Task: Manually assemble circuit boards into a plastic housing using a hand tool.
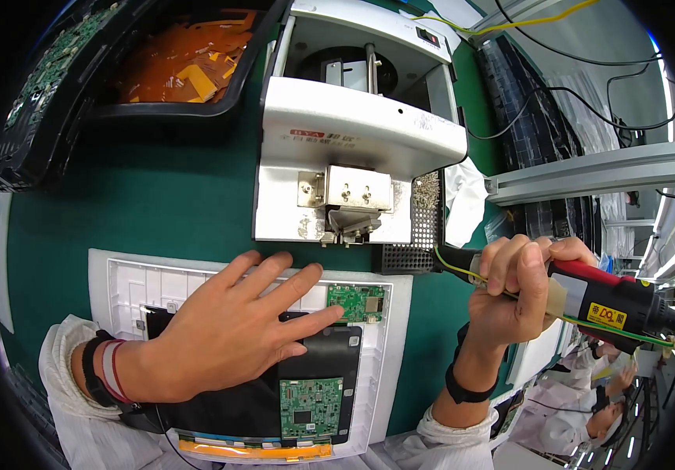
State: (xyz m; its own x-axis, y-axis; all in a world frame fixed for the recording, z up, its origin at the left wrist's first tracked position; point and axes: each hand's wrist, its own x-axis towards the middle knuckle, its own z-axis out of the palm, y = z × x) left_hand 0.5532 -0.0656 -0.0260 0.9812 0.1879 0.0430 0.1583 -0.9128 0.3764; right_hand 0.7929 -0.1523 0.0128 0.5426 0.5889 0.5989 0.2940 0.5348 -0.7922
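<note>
My left hand (231, 333) lies palm down with its fingers spread over a white plastic housing (122, 276) and the black panel (325, 352) inside it. Its index finger reaches the edge of a small green circuit board (359, 300) at the upper right of the housing. A larger green circuit board (311, 411) sits lower on the panel, above an orange strip (255, 450). My right hand (510, 290) is wrapped round a red and black electric screwdriver (600, 294), held raised to the right of the housing. The screwdriver's dark nose points left, near a perforated black tray.
A white screw feeder (365, 125) stands beyond the housing, with the perforated tray (406, 258) at its right side. Black bins hold orange flex circuits (180, 70) and green boards (59, 63). A metal rail (588, 176) and cables cross the right; people sit farther off.
</note>
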